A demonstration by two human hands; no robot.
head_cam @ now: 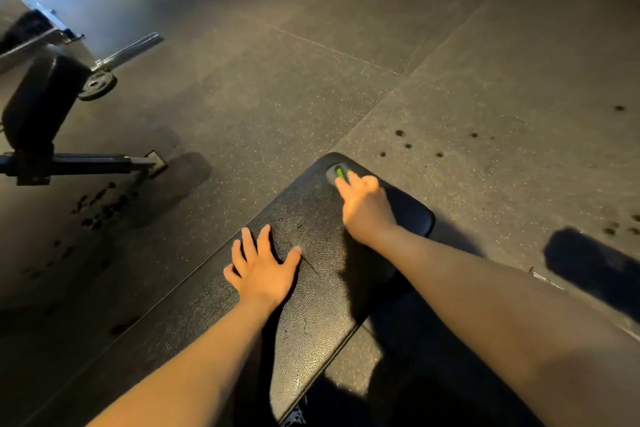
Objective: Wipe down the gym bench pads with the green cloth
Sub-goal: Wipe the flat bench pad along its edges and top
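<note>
1 wide-angle head cam looks fwd & down, close over bench pad [311, 305], gym floor [277, 97] beyond.

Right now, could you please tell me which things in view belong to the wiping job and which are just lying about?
In the job: green cloth, bench pad, right hand on the cloth, left hand flat on the pad.
Lying about: weight plate, metal bar, dark floor spots.

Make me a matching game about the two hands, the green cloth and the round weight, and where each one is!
1 left hand
2 right hand
3 green cloth
4 weight plate

A on the floor, far left
B at the bench pad's far end, partly under a hand
C flat on the pad, fingers spread
D holding the cloth

Pairs: 1-C, 2-D, 3-B, 4-A
</note>
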